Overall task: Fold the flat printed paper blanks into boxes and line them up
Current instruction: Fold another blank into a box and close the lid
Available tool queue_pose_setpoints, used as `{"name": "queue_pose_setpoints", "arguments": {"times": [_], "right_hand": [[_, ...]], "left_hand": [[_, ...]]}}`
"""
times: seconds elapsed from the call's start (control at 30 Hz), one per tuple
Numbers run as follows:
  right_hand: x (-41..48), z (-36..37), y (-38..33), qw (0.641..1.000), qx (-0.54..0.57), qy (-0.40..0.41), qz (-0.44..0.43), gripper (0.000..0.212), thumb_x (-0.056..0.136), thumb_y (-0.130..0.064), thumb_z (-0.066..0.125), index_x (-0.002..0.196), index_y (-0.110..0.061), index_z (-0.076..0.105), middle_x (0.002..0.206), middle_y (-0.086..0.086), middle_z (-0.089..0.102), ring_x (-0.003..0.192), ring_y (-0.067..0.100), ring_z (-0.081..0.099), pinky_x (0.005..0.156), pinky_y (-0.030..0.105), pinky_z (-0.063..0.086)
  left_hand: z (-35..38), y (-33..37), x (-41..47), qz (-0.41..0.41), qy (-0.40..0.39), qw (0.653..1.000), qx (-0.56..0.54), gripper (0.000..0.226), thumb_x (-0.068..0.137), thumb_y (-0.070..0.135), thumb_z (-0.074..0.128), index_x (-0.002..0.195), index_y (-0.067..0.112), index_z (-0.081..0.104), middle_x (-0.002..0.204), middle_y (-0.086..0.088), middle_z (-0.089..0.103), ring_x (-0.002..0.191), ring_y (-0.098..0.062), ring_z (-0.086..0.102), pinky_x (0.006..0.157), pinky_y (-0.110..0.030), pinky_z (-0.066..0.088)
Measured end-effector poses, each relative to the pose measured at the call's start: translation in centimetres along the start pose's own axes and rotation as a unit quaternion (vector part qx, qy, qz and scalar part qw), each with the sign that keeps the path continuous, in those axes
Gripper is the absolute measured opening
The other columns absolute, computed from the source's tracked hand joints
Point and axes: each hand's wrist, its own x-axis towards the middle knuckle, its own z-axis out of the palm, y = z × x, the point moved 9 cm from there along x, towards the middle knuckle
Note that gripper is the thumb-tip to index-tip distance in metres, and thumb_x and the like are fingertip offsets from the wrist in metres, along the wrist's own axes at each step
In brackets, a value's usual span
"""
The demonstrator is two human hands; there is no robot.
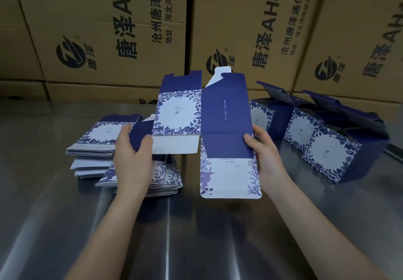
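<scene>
The paper blank (224, 116) is held in the air at the centre of the view, above the steel table (196, 236) and between both hands. It is partly opened: a white panel with a blue floral border faces forward on the left, and a plain dark-blue panel meets it at an upright crease on the right. Blue flaps stand up at the top, and a white floral flap hangs below the blue panel. The left hand (133, 160) grips the dark-blue side flap at the blank's left edge, fingers curled round it. The right hand (266, 160) pinches the right edge of the blue panel, thumb on the front face and fingers behind. A loose, uneven stack of flat blanks (96, 146) lies on the table to the left, partly hidden by the left hand and wrist. To the right, three folded boxes (331, 155) sit on the table side by side in a row, close against one another, floral faces forward and lids open. Large brown cartons (109, 29) with black printing form a wall behind the table.
</scene>
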Motion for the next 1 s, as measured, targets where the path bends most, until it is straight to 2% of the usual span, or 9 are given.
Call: {"name": "queue_pose_setpoints", "arguments": {"times": [0.13, 0.2, 0.33, 0.43, 0.57, 0.67, 0.77, 0.9, 1.0], "right_hand": [[-0.2, -0.6, -0.9, 0.999, -0.021, -0.024, -0.014, 0.037, 0.092, -0.01, 0.061, 0.126, -0.023, 0.057, 0.124, 0.007, 0.067, 0.105, 0.031, 0.069, 0.078, 0.045, 0.059], [-0.2, -0.7, -1.5, 0.997, -0.057, -0.035, -0.028, 0.034, 0.093, -0.008, 0.06, 0.124, -0.023, 0.056, 0.125, 0.009, 0.066, 0.104, 0.029, 0.068, 0.086, 0.046, 0.058], [-0.5, -0.1, -2.7, 0.99, -0.103, -0.072, -0.069, 0.028, 0.093, -0.004, 0.056, 0.116, -0.021, 0.053, 0.11, 0.009, 0.073, 0.092, 0.024, 0.072, 0.078, 0.038, 0.06], [-0.8, 0.2, -3.0, 0.984, -0.13, -0.083, -0.094, 0.027, 0.093, -0.001, 0.055, 0.114, -0.018, 0.051, 0.106, 0.01, 0.074, 0.091, 0.025, 0.072, 0.079, 0.038, 0.06], [-0.9, -0.1, -3.4, 0.976, -0.168, -0.056, -0.129, 0.025, 0.093, 0.002, 0.057, 0.106, -0.019, 0.053, 0.101, 0.011, 0.075, 0.094, 0.028, 0.072, 0.084, 0.039, 0.058], [-1.1, -0.3, -3.7, 0.968, -0.193, -0.026, -0.161, 0.029, 0.093, 0.005, 0.056, 0.105, -0.022, 0.055, 0.098, 0.005, 0.076, 0.098, 0.024, 0.071, 0.088, 0.038, 0.055], [-1.4, -0.3, -4.0, 0.952, -0.228, 0.008, -0.203, 0.041, 0.093, 0.005, 0.055, 0.11, -0.033, 0.056, 0.108, -0.001, 0.074, 0.107, 0.021, 0.067, 0.097, 0.041, 0.051], [-2.2, 0.3, -3.9, 0.943, -0.249, 0.02, -0.221, 0.065, 0.097, 0.003, 0.049, 0.113, -0.059, 0.048, 0.114, -0.035, 0.063, 0.113, -0.011, 0.056, 0.093, 0.014, 0.046], [-2.4, 1.0, -3.6, 0.945, -0.24, 0.009, -0.224, 0.061, 0.1, 0.002, 0.043, 0.121, -0.055, 0.044, 0.137, -0.023, 0.053, 0.131, -0.003, 0.045, 0.113, 0.03, 0.036]], "left_hand": [[1.3, -0.2, 0.0, -0.021, -0.048, 0.997, -0.06, 0.057, 0.098, 0.03, 0.055, 0.151, 0.03, 0.033, 0.154, 0.01, 0.036, 0.141, -0.006, 0.031, 0.112, -0.03, 0.029], [1.9, -0.2, -0.1, -0.028, -0.063, 0.994, -0.088, 0.059, 0.097, 0.029, 0.057, 0.151, 0.032, 0.032, 0.153, 0.012, 0.035, 0.141, -0.006, 0.032, 0.106, -0.029, 0.031], [2.5, 0.8, -0.4, -0.003, -0.088, 0.986, -0.142, 0.064, 0.097, 0.017, 0.059, 0.152, 0.03, 0.03, 0.153, 0.015, 0.038, 0.137, -0.003, 0.039, 0.107, -0.028, 0.036], [2.8, 1.9, -0.7, 0.047, -0.105, 0.982, -0.149, 0.062, 0.094, 0.001, 0.056, 0.146, 0.03, 0.041, 0.138, 0.017, 0.057, 0.122, 0.002, 0.055, 0.1, -0.024, 0.046], [2.7, 2.6, -1.1, 0.079, -0.094, 0.98, -0.157, 0.06, 0.091, -0.008, 0.053, 0.141, 0.025, 0.046, 0.131, 0.013, 0.062, 0.117, 0.002, 0.059, 0.094, -0.014, 0.049], [3.1, 3.3, -1.5, 0.103, -0.119, 0.974, -0.164, 0.057, 0.091, -0.012, 0.05, 0.141, 0.017, 0.047, 0.133, 0.006, 0.062, 0.12, -0.003, 0.057, 0.102, -0.021, 0.046], [3.8, 3.7, -2.2, 0.12, -0.15, 0.968, -0.165, 0.064, 0.092, -0.01, 0.05, 0.148, 0.019, 0.04, 0.14, 0.01, 0.056, 0.129, -0.003, 0.051, 0.112, -0.031, 0.04], [4.5, 3.6, -2.8, 0.122, -0.174, 0.962, -0.172, 0.08, 0.088, 0.009, 0.055, 0.157, 0.028, 0.018, 0.154, 0.015, 0.038, 0.14, 0.0, 0.037, 0.12, -0.039, 0.028], [5.1, 3.4, -3.1, 0.12, -0.193, 0.954, -0.197, 0.076, 0.093, 0.008, 0.052, 0.157, 0.027, 0.016, 0.156, 0.012, 0.036, 0.141, -0.001, 0.036, 0.12, -0.041, 0.027]]}}
